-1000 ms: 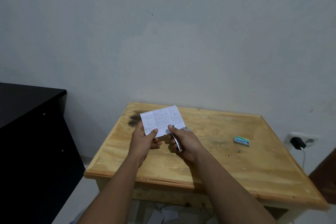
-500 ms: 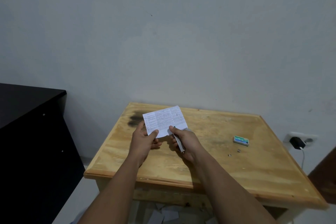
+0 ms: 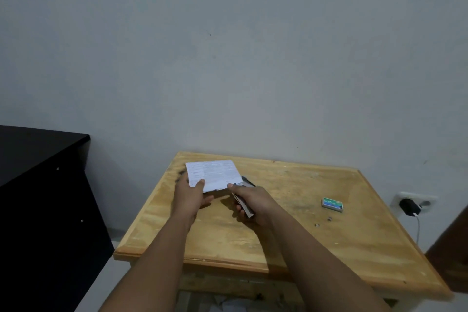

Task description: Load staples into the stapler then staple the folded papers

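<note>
My left hand (image 3: 189,197) pinches the near left corner of the folded white printed papers (image 3: 214,174), held just above the wooden table (image 3: 291,243). My right hand (image 3: 253,204) grips a small metal stapler (image 3: 243,205), thumb on top. The stapler's front end lies at the papers' near right edge, partly hidden by my fingers. A dark part of the stapler shows beyond the papers' right corner. A green staple box (image 3: 332,204) lies on the table to the right.
A few small loose bits (image 3: 323,221) lie near the staple box. A black cabinet (image 3: 43,197) stands at the left. A wall socket with a black charger (image 3: 410,206) is at the right. Paper scraps lie on the floor under the table.
The papers have tilted down flatter toward the table and shifted slightly left. Both hands keep their hold on papers and stapler.
</note>
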A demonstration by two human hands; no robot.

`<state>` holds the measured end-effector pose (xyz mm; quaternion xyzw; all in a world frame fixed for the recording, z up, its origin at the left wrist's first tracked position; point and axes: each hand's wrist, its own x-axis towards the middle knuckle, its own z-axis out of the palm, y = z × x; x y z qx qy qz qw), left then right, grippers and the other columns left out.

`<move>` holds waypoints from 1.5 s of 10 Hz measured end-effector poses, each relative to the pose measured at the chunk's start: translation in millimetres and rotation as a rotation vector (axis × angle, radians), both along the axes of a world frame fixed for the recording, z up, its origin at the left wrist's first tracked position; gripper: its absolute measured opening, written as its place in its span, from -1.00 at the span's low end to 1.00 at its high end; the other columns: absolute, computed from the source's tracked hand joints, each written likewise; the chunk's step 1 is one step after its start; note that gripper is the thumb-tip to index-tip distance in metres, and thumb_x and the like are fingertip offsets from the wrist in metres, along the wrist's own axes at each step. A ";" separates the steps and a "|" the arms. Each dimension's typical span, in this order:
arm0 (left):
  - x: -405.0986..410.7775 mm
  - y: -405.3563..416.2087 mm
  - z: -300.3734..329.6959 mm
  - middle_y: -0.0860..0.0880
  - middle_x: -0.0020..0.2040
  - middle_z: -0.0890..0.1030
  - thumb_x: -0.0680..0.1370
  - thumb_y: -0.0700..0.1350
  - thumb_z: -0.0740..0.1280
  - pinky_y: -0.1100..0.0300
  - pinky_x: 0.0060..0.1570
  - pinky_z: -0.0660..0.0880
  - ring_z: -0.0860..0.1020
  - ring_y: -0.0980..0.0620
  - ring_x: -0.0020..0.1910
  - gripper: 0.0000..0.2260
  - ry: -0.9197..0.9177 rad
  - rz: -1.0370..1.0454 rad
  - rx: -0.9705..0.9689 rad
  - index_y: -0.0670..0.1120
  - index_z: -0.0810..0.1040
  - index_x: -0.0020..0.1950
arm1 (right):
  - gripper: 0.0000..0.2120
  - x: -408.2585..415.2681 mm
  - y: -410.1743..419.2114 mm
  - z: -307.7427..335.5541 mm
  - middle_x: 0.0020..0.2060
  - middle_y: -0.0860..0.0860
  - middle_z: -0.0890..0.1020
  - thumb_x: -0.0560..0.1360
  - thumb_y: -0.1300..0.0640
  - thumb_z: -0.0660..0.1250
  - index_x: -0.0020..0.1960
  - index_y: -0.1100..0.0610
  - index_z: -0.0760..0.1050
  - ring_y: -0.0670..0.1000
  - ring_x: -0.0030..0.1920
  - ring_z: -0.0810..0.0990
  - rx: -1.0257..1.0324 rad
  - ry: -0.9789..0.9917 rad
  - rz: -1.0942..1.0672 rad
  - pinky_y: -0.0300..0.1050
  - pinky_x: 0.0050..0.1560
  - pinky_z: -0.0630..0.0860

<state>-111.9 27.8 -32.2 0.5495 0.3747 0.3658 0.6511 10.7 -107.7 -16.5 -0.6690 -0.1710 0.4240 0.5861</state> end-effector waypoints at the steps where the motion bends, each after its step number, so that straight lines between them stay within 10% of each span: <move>1: -2.1 24.3 13.6 -0.13 0.21 0.64 0.69 -0.29 0.22 0.03 -0.23 0.69 0.73 -0.20 -0.04 -0.64 0.072 0.032 0.045 -0.01 0.52 0.44 | -0.73 19.1 -2.9 13.3 -0.35 0.10 0.54 0.51 0.03 0.55 -0.10 0.25 0.63 -0.03 -0.52 0.45 -0.021 -0.223 -0.028 -0.26 -0.53 0.36; 5: 3.5 43.1 -6.2 -0.13 0.49 0.41 0.63 0.00 0.31 -0.16 0.31 0.37 0.39 -0.24 0.42 -0.44 1.017 0.079 0.684 0.02 0.25 0.62 | -0.87 111.1 -3.0 3.1 -0.17 0.08 0.63 0.47 0.18 0.40 0.01 0.17 0.63 0.15 -0.11 0.58 -0.582 -0.924 -0.083 -0.12 -0.30 0.38; 7: 18.1 33.9 -23.8 -0.03 0.62 0.31 0.67 0.18 0.22 -0.17 0.47 0.23 0.19 -0.16 0.60 -0.51 1.074 -0.027 0.827 0.10 0.36 0.59 | -0.58 107.2 9.1 -1.3 0.11 0.09 0.65 0.44 -0.25 0.38 0.10 0.05 0.59 0.14 0.04 0.58 -0.616 -0.973 -0.053 -0.02 0.00 0.56; 8: 23.0 30.5 -31.6 -0.02 0.66 0.26 0.69 0.19 0.18 -0.22 0.54 0.12 0.16 -0.16 0.63 -0.54 1.072 -0.052 0.860 0.13 0.38 0.59 | -0.05 97.1 11.1 1.2 0.41 0.09 0.44 0.26 -0.56 0.35 0.52 -0.09 0.39 0.19 0.41 0.42 -0.670 -1.020 0.099 0.15 0.30 0.48; 12: 25.6 27.8 -39.5 -0.05 0.67 0.25 0.70 0.19 0.15 -0.28 0.57 0.03 0.13 -0.19 0.64 -0.53 1.076 -0.057 0.884 0.11 0.39 0.59 | -0.32 88.2 18.6 -14.5 0.33 0.09 0.43 0.45 -0.40 0.34 0.46 -0.08 0.41 0.16 0.38 0.37 -0.719 -1.124 0.023 0.15 0.24 0.39; 15: 21.6 20.6 -31.3 -0.06 0.65 0.29 0.69 0.24 0.09 -0.29 0.54 0.02 0.11 -0.23 0.64 -0.50 1.153 -0.081 1.029 0.11 0.37 0.59 | -0.16 84.8 12.2 -0.4 0.40 0.08 0.42 0.38 -0.56 0.28 0.48 -0.08 0.36 0.18 0.43 0.35 -0.670 -1.068 -0.049 0.20 0.30 0.36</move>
